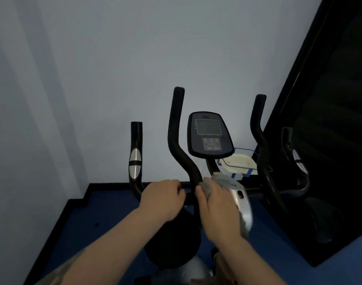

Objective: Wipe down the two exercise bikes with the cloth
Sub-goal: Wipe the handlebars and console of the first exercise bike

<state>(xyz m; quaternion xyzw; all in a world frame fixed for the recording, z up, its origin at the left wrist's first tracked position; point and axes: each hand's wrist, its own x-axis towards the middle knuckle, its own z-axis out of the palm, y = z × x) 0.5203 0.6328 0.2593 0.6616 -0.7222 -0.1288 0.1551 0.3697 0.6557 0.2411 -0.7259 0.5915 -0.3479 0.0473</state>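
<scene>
Right hand (217, 204) clutches grey cloth (207, 187) against black handlebar (177, 149) — left hand (162, 199) just beside, curled round crossbar.

One exercise bike (198, 202) is in view, carrying one console (208, 134) with one display screen, two tall curved handlebars (177, 140) and two outer grips with silver pulse sensors (135, 163). Two hands show, the left hand (162, 199) and the right hand (216, 206), along with one grey cloth (207, 185). One white tray (238, 163) edged with blue tape sits behind the console.
</scene>
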